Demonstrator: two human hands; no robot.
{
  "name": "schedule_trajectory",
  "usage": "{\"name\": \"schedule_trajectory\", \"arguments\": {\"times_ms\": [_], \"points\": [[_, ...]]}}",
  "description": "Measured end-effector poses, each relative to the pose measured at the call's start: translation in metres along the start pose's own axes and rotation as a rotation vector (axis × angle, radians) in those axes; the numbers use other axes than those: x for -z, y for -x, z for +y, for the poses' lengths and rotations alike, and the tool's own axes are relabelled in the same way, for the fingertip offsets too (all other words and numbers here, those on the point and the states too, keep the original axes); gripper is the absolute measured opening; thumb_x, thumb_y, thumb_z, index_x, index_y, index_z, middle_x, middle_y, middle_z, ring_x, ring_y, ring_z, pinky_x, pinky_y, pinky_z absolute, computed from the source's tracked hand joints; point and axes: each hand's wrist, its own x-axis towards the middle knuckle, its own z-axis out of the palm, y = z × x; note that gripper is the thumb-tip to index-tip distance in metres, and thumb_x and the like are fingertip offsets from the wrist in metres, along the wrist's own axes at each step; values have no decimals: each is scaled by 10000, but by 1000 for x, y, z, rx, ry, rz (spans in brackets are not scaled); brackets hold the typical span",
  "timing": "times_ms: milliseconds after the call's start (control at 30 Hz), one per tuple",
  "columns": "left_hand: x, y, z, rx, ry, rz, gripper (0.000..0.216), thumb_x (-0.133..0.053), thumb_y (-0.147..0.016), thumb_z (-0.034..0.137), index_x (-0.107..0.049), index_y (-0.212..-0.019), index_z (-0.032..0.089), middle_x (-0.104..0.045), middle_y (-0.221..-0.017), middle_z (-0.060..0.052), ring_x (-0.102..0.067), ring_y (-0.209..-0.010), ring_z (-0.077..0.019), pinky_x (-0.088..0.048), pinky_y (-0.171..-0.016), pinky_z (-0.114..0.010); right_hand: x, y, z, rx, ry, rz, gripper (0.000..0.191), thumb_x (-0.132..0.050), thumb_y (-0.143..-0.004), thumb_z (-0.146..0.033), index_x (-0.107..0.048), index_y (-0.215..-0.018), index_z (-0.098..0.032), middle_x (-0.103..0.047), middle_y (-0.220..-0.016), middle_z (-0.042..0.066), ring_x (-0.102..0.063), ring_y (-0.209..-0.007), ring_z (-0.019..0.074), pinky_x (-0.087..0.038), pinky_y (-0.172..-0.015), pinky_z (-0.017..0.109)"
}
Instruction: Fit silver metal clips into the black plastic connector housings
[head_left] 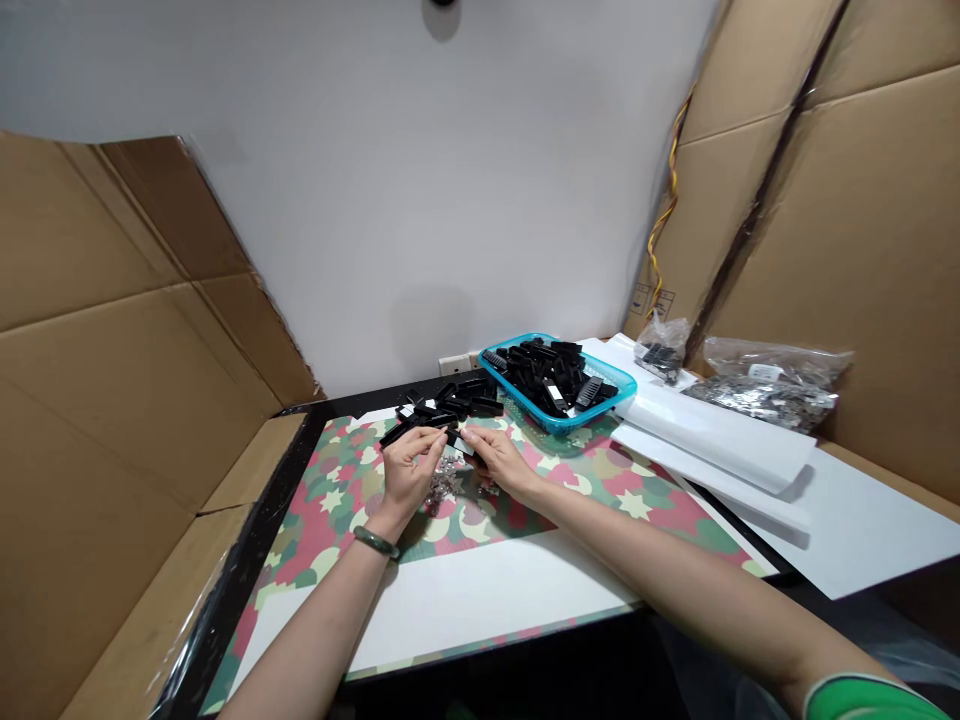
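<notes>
the left hand point(409, 470) is closed in a pinch on a slim black plastic part point(414, 431), which reaches across toward the right hand point(501, 462). the right hand's fingertips point(466, 436) are at the far end of that part, beside a small pale piece; whether they grip it or only touch it, i cannot tell. a small scatter of silvery metal pieces point(442, 485) lies just below the hands.

just ahead of the hands is a loose heap of black plastic parts point(461, 402). further ahead and to the right, a teal plastic basket point(600, 410) is heaped with more. i cannot tell finished parts from unfinished ones in either heap. well right of the hands, a clear plastic bag of metal pieces point(761, 395) and a smaller bag of black parts point(661, 350) wait unopened or loosely closed, i cannot tell which.

under the hands is a camouflage-patterned mat point(637, 490) with pink and green patches and stars, on a white board. cardboard sheets point(127, 400) line the left side, and a white wall point(375, 200) stands ahead.
</notes>
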Motion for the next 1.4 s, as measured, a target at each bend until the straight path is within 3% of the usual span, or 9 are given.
{"name": "schedule_trajectory", "arguments": {"times_ms": [100, 333, 533, 667, 900, 1100, 1233, 1400], "points": [[-1, 1, -2, 55, 41, 20, 239, -701, -807, 369, -771, -646, 208, -731, -763, -70, -647, -715, -194, -491, -667, -299, -3, 2, -1, 13, 42, 24, 443, -528, -866, -639, -595, -892, -201, -323, -536, -72, -294, -406, 86, -243, -369, 219], [-9, 1, -13, 378, 408, 61, 224, -809, -663, 380, -786, -715, 163, -747, -815, -80, -663, -730, -192, -557, -711, -333, -3, 3, -5, -10, 43, 33, 536, -547, -858, -628, -651, -1126, -177, -321, -557, -67, -295, -450, 91, -241, -415, 224], [-13, 1, -8, 550, 567, 145, 238, -843, -550, 321, -779, -700, 147, -748, -746, -84, -661, -681, -177, -548, -711, -328, -2, 3, -2, -44, -26, -4, 546, -560, -837, -664, -650, -1107, -198, -289, -524, -79, -244, -428, 81, -186, -384, 211], [-15, 1, -6, 641, 570, 193, 244, -852, -529, 318, -754, -661, 138, -727, -677, -66, -640, -608, -153, -543, -668, -310, -1, 1, 6, -133, -144, -56, 488, -595, -816, -665, -608, -1005, -214, -357, -532, -83, -241, -398, 64, -189, -363, 203], [-13, 0, -3, 611, 526, 144, 356, -825, -613, 450, -758, -745, 125, -702, -665, -62, -622, -578, -140, -529, -616, -286, 2, -4, 5, -286, -329, -57, 484, -660, -769, -656, -465, -838, -218, -440, -531, -90, -282, -391, 47, -253, -377, 170], [-13, 0, -3, 598, 520, 139, 361, -838, -601, 448, -765, -755, 129, -702, -677, -57, -608, -566, -125, -512, -591, -260, 7, -7, 10, -282, -342, -82, 482, -658, -772, -655, -470, -820, -214, -447, -519, -92, -265, -368, 40, -242, -367, 164], [-15, 2, -3, 569, 543, 108, 401, -865, -587, 394, -779, -894, 150, -746, -814, -68, -635, -629, -131, -522, -628, -270, 6, -6, 12, -280, -332, -96, 468, -649, -787, -647, -493, -824, -207, -469, -514, -84, -263, -364, 40, -265, -362, 175], [-10, -1, -7, 569, 527, 125, 407, -881, -565, 370, -781, -890, 147, -745, -814, -65, -643, -640, -134, -531, -663, -292, 8, -8, 8, -222, -275, -16, 491, -638, -790, -640, -607, -989, -192, -628, -609, -18, -374, -356, 71, -345, -350, 215]]}}
